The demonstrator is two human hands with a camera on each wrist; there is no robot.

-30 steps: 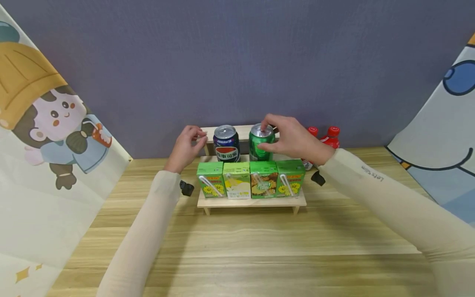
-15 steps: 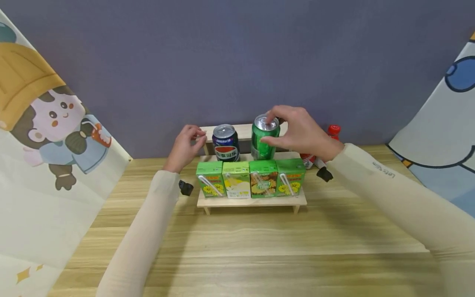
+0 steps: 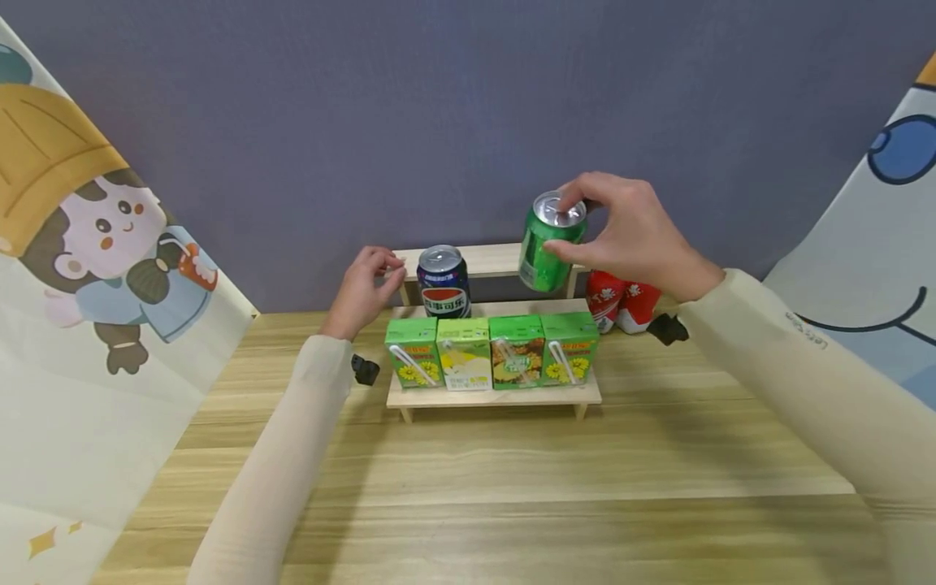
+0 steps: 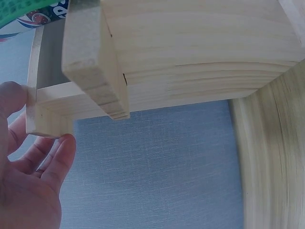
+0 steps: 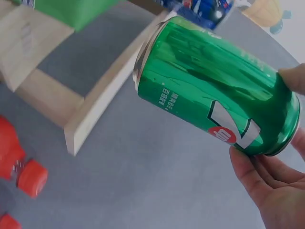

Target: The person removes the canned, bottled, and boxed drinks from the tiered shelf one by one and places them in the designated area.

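My right hand [image 3: 636,231] grips a green 7UP can [image 3: 539,258] near its top, thumb on the near side and fingers over the lid. The can hangs tilted above the right end of the tiered wooden shelf [image 3: 490,260]; the right wrist view shows its label [image 5: 233,131] and fingertips at one end. My left hand [image 3: 360,294] holds the left end of the shelf's top tier; in the left wrist view thumb and fingers lie around the wood end [image 4: 43,119]. A dark blue Pepsi can [image 3: 444,288] stands on the middle tier beside it.
Several green juice boxes [image 3: 468,353] with straws stand in a row on the lowest tier. Two red-labelled bottles [image 3: 604,296] stand on the table right of the shelf, partly behind my right hand. A blue-grey wall panel [image 3: 453,122] rises directly behind.
My right hand has lifted the green can off the shelf's middle tier, moving it up and to the right, and the can has tilted. My left hand stays at the shelf's end.
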